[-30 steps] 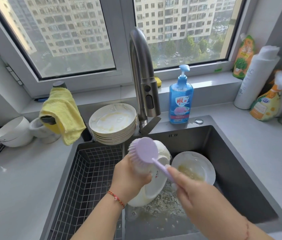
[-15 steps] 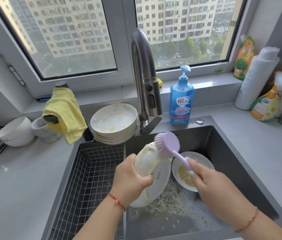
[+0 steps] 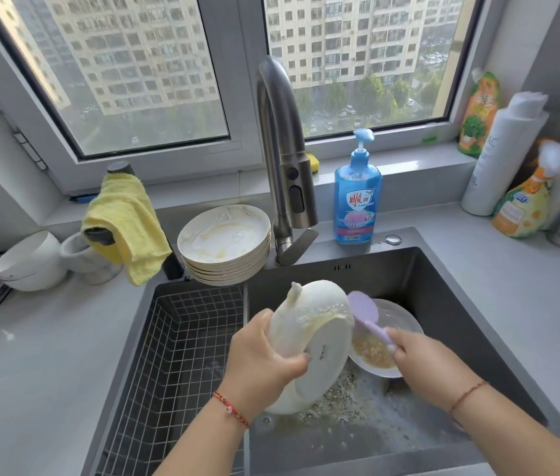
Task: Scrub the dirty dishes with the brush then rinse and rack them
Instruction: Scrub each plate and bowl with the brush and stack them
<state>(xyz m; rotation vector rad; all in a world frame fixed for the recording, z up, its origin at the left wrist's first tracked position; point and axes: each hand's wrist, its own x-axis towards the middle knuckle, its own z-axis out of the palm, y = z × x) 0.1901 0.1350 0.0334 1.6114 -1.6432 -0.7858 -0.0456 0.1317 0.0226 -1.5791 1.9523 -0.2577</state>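
Note:
Over the dark sink (image 3: 443, 304), my left hand (image 3: 261, 355) grips a white soapy plate (image 3: 309, 324) by its edge and holds it tilted on its side, underside toward me. My right hand (image 3: 422, 359) holds the handle of a lilac dish brush (image 3: 364, 309), whose head lies against the plate's right rim. Behind them a dirty bowl (image 3: 398, 324) with yellowish residue sits in the sink. A stack of several smeared plates (image 3: 225, 242) stands at the sink's back left corner.
A wire rack basket (image 3: 175, 355) fills the sink's left half. The faucet (image 3: 280, 149) arches above the plate. A blue soap bottle (image 3: 357, 194), a yellow cloth (image 3: 127, 214), white bowls (image 3: 27, 259) on the left counter and bottles (image 3: 505, 152) at right surround the sink.
The brush has swept from the plate's upper left, across its top, down to its right rim. My left hand has turned the plate more upright and side-on.

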